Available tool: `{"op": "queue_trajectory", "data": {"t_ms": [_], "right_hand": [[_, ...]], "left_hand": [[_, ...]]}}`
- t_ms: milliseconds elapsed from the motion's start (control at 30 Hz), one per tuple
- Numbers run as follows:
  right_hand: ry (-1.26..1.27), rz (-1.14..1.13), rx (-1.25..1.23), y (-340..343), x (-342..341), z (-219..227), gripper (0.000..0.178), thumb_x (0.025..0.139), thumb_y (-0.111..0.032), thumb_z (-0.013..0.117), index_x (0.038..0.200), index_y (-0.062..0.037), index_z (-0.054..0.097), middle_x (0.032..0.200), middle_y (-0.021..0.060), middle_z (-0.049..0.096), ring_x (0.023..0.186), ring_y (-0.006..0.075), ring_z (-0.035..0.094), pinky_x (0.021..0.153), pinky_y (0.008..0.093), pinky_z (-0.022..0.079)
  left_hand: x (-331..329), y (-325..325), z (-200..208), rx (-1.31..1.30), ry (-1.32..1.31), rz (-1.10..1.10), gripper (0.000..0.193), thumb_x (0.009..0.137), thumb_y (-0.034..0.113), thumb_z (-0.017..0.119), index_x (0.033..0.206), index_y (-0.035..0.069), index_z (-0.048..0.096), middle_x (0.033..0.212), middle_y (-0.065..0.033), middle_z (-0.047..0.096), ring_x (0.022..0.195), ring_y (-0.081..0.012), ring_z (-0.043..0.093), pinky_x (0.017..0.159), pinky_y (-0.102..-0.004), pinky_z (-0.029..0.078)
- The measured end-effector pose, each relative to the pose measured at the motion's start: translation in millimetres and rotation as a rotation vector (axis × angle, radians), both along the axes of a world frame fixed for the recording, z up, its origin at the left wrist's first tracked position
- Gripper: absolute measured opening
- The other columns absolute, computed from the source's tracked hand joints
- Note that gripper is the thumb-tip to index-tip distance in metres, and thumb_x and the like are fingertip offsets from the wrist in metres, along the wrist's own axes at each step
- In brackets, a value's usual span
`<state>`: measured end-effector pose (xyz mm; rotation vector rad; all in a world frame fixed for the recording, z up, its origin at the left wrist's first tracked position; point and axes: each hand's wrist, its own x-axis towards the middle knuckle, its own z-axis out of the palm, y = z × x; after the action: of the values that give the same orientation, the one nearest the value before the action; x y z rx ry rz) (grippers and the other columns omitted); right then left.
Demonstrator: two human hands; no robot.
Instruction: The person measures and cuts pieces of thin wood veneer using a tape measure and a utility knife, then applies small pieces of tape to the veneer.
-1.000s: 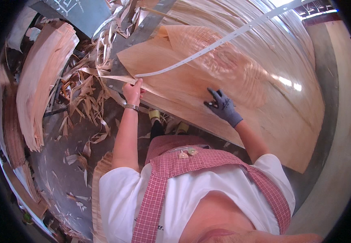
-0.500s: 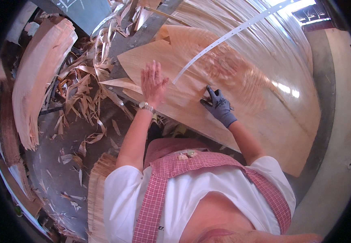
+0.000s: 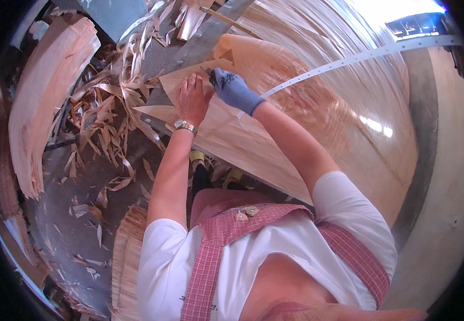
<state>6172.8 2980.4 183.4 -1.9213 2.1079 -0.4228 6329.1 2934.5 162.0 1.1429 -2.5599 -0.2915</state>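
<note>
My left hand, bare with a metal watch at the wrist, lies flat with its fingers stretched on the thin wood veneer sheet. Close beside its fingertips is my right hand, in a grey-blue glove with dark fingertips. Its fingers are curled together over the sheet's far left corner, and whatever they may hold is too small to make out. A white strip with holes runs from near the right wrist toward the upper right. A pointed veneer piece sticks out at the sheet's left edge.
More pale sheets lie under and beyond the veneer. Torn shavings litter the floor at left, near a curved veneer stack. Another stack stands by my left side. A thin stick lies at the far edge.
My right hand has moved left and away from me, from mid-sheet to beside my left hand, and its fingers have curled. The left hand has shifted slightly left. The perforated strip has swung lower at right.
</note>
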Motion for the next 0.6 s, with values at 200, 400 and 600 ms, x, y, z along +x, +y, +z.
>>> {"op": "queue_trajectory", "data": {"t_ms": [200, 400, 600], "right_hand": [[0.407, -0.044, 0.065, -32, 4, -9, 0.021, 0.088, -0.019, 0.052, 0.106, -0.0064, 0.051, 0.081, 0.0120, 0.069, 0.069, 0.0303, 0.070, 0.049, 0.0472, 0.051], [0.334, 0.000, 0.183, -24, 1, -9, 0.023, 0.092, -0.021, 0.046, 0.112, -0.0105, 0.051, 0.076, 0.0128, 0.069, 0.063, 0.0332, 0.068, 0.051, 0.0513, 0.050], [0.247, 0.007, 0.221, 57, -20, -5, 0.023, 0.094, -0.024, 0.045, 0.111, -0.0088, 0.050, 0.067, 0.0141, 0.066, 0.055, 0.0323, 0.065, 0.045, 0.0498, 0.045]], "left_hand": [[-3, -3, 7, 0.069, 0.076, 0.027, 0.073, 0.076, 0.032, 0.072, 0.138, 0.008, 0.043, 0.141, -0.0054, 0.044, 0.118, -0.0259, 0.045, 0.099, -0.0409, 0.040], [-3, -18, -20, -0.154, -0.145, 0.053, 0.071, 0.075, 0.032, 0.072, 0.138, 0.012, 0.046, 0.146, -0.0019, 0.040, 0.119, -0.0254, 0.044, 0.100, -0.0390, 0.038], [-6, -9, 0, 0.108, -0.077, 0.045, 0.065, 0.080, 0.036, 0.069, 0.137, 0.015, 0.047, 0.147, -0.0003, 0.039, 0.125, -0.0255, 0.040, 0.103, -0.0442, 0.034]]}}
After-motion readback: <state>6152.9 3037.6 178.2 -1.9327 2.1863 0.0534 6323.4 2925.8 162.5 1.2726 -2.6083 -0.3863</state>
